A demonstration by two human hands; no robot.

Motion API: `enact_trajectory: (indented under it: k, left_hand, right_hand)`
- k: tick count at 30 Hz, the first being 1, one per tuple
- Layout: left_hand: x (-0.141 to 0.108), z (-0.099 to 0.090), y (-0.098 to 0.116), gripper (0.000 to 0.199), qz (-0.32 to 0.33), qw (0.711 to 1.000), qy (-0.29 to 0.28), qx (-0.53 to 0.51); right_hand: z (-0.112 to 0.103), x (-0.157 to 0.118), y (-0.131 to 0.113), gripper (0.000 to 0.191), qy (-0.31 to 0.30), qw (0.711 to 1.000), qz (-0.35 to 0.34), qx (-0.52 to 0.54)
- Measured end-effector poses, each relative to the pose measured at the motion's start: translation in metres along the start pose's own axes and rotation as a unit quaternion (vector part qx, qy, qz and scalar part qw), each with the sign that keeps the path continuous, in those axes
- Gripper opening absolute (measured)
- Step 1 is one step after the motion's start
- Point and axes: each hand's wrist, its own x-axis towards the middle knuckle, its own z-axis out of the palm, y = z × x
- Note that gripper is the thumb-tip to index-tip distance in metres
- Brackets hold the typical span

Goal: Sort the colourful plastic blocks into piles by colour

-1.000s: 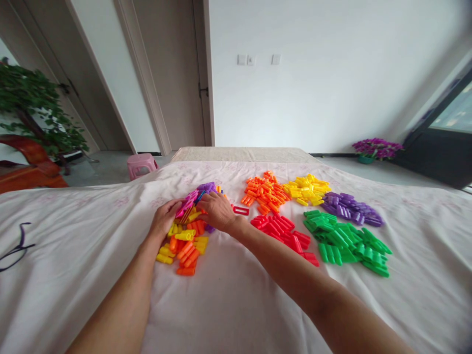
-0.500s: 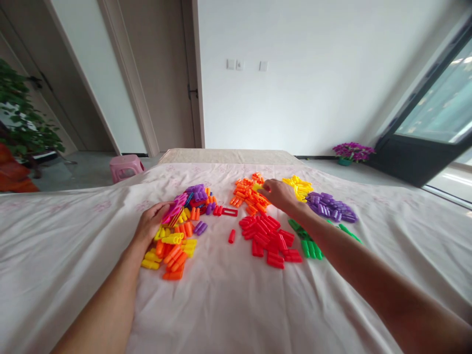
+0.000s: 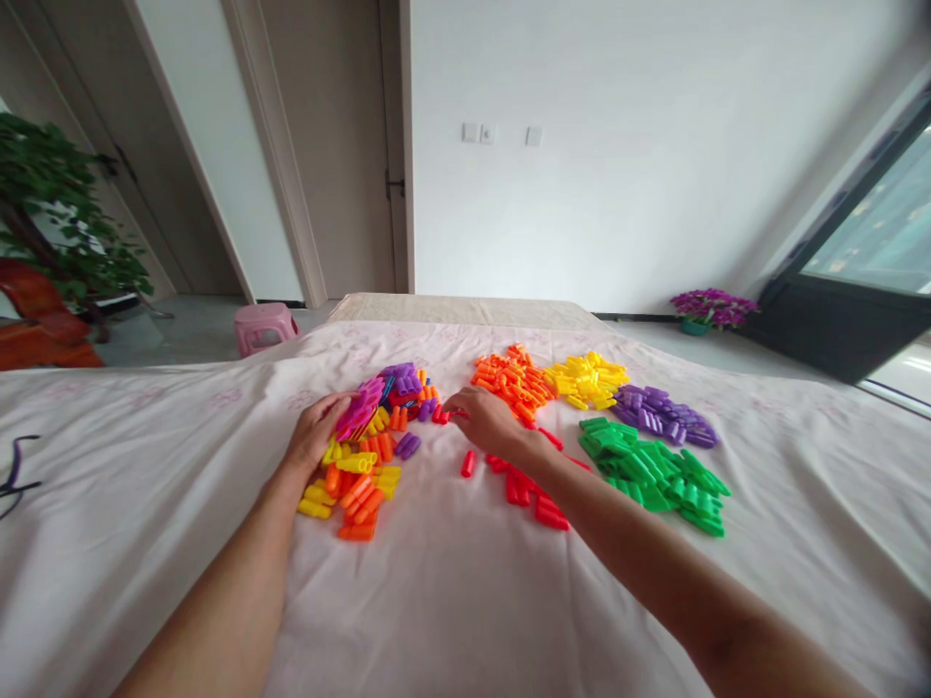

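Observation:
My left hand (image 3: 316, 431) is at the left side of a mixed pile, its fingers curled against a stack of flat plastic pieces with a bright pink piece (image 3: 360, 409) on top. Yellow tube pieces (image 3: 356, 462), orange tube pieces (image 3: 360, 499) and purple tube pieces (image 3: 400, 378) lie around it. At the pile's right edge, my right hand (image 3: 480, 417) has its fingers pinched down on a red rectangular frame (image 3: 457, 414), mostly covered by the fingers. A single red tube piece (image 3: 468, 464) lies just below that hand. My right forearm hides part of the red heap (image 3: 520, 485).
Sorted heaps lie to the right: orange (image 3: 513, 383), yellow (image 3: 588, 378), purple (image 3: 665, 415) and green (image 3: 655, 465). A pale cloth (image 3: 436, 601) covers the table. Beyond it are a pink stool (image 3: 266, 330) and purple flowers (image 3: 713, 308).
My right hand has moved left from the orange heap to the red frame, uncovering the yellow and green heaps. My left hand stays at the mixed pile. The view has turned slightly left.

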Motion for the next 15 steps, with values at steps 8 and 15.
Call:
enact_trajectory:
  k: [8,15]
  left_hand:
    - [0.003,-0.003,-0.005,0.058,0.004,0.999,-0.009,0.044]
    - [-0.002,0.0,0.005,0.059,-0.013,0.999,-0.002,0.047]
  right_hand:
    - [0.039,0.039,-0.067,0.035,-0.023,0.999,0.022,-0.032]
    - [0.043,0.035,-0.071,0.03,-0.024,0.999,0.038,-0.004]
